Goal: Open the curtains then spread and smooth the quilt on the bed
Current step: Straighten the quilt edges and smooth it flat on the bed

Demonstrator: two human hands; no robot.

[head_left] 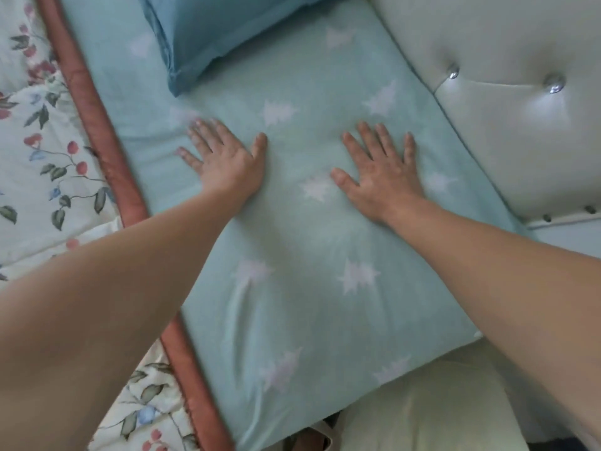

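Observation:
A floral quilt [48,164] with a rust-red border [100,125] lies along the left side of the bed. Beside it lies a pale green pillow or sheet [292,288] printed with white tree shapes. My left hand [224,161] lies flat on this green fabric, fingers straight and spread, close to the quilt's border. My right hand [380,174] also presses flat on the green fabric, fingers spread, a little to the right. Neither hand holds anything. No curtains are in view.
A blue pillow [211,37] lies at the top, beyond my hands. A cream tufted headboard [504,109] with shiny buttons runs along the right. A pale yellow-green cushion or cloth [422,411] shows at the bottom right, past the bed's corner.

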